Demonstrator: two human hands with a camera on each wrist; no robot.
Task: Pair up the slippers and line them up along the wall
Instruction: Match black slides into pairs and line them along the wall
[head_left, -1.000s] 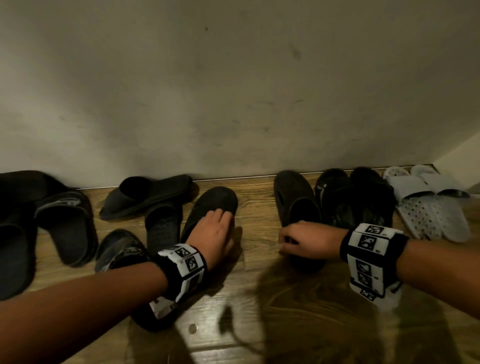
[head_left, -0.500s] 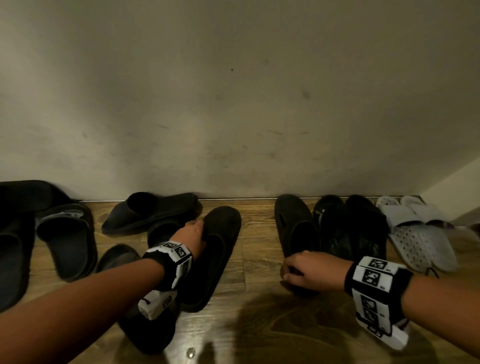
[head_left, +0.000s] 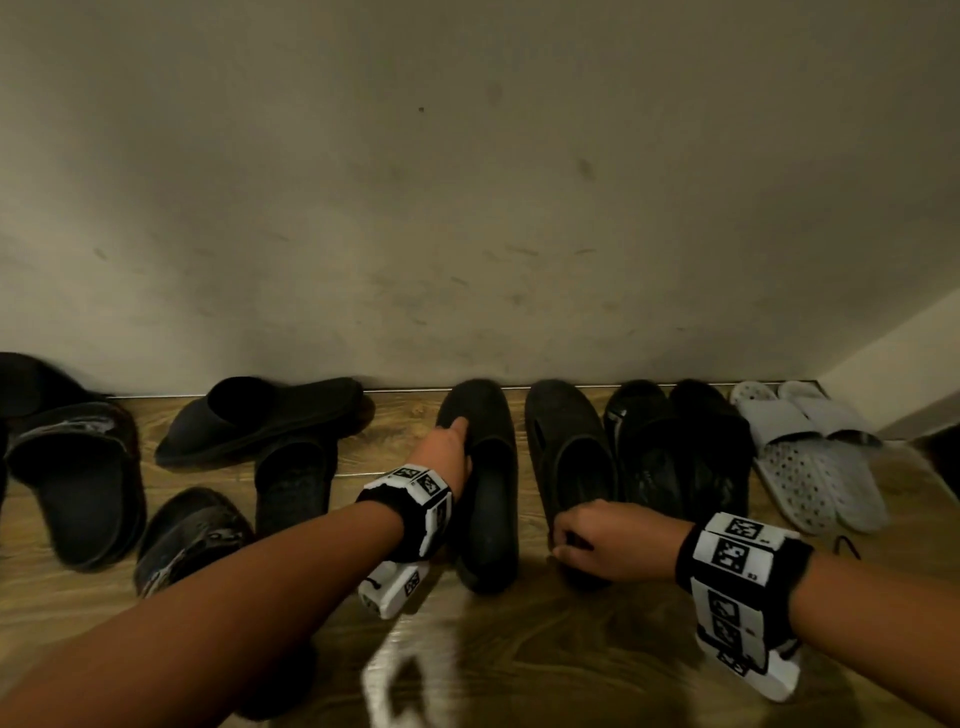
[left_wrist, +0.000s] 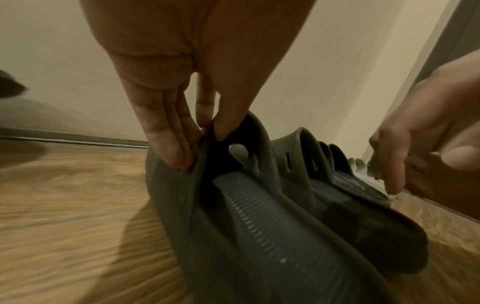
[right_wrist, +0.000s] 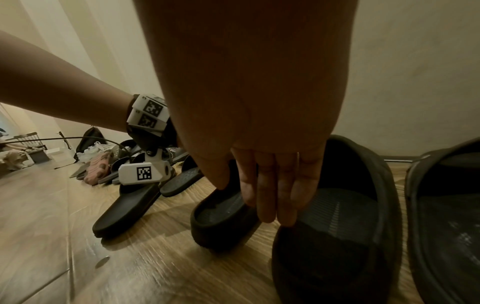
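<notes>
Two matching dark clog slippers lie side by side, toes at the wall (head_left: 467, 234). My left hand (head_left: 447, 447) pinches the upper of the left slipper (head_left: 485, 499); in the left wrist view the thumb is inside the opening and the fingers (left_wrist: 171, 144) are outside on that slipper (left_wrist: 259, 226). My right hand (head_left: 597, 540) rests on the heel of the right slipper (head_left: 566, 457); its straight fingers (right_wrist: 275, 195) touch the heel rim of that slipper (right_wrist: 337, 246).
A black pair (head_left: 675, 457) and a white perforated pair (head_left: 810, 457) stand to the right, up to the corner. Several loose dark slides lie at the left (head_left: 260, 421) (head_left: 296, 478) (head_left: 78, 478) (head_left: 192, 530). More footwear (right_wrist: 96, 162) is piled far off.
My left hand has brought the dark clog to the right and turned it toe-first to the wall, close beside the one under my right hand. The right hand stayed at the heel.
</notes>
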